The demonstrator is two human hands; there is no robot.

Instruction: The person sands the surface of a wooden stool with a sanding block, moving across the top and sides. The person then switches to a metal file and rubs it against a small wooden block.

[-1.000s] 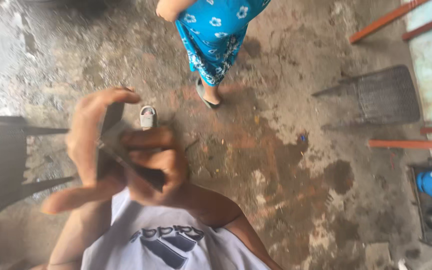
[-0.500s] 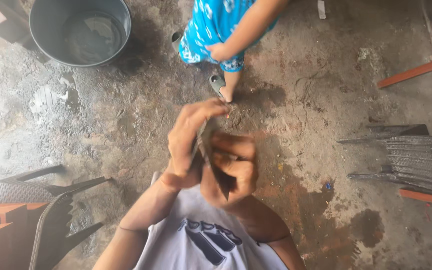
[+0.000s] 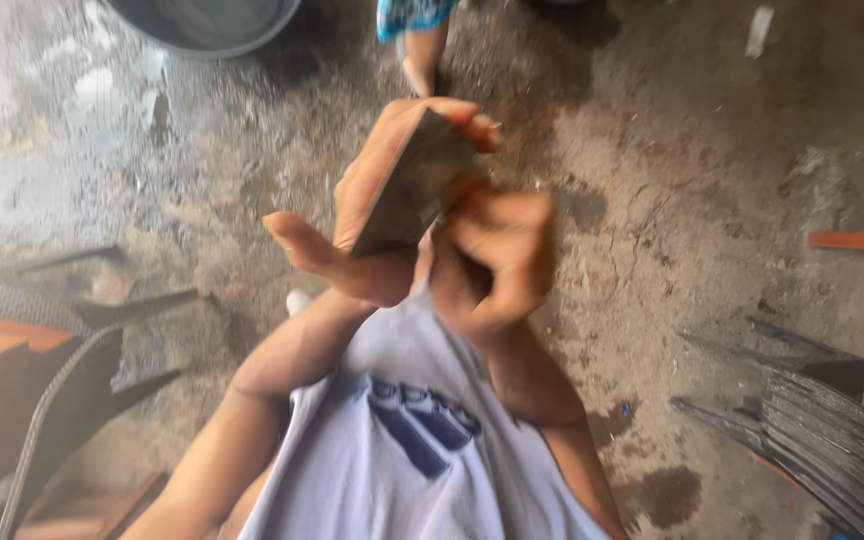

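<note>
My left hand (image 3: 352,235) is raised in front of my chest, with its palm and fingers wrapped round a flat dark grey piece (image 3: 407,190) that is held tilted on edge. My right hand (image 3: 497,265) is blurred. Its fingers curl shut against the lower right edge of the same piece. Below the hands I see my forearms and my pale sleeveless shirt (image 3: 402,440).
The ground is stained concrete. A grey metal basin (image 3: 202,20) sits at the top edge, with another person's leg and sandalled foot (image 3: 417,65) beside it. Woven chairs (image 3: 32,380) stand at the left, a dark slatted chair (image 3: 822,425) at the lower right, and an orange bar (image 3: 857,240) at the right.
The view has shifted, so the basin and the other person have slid up to the top edge. My hands have come up closer, still on the grey piece.
</note>
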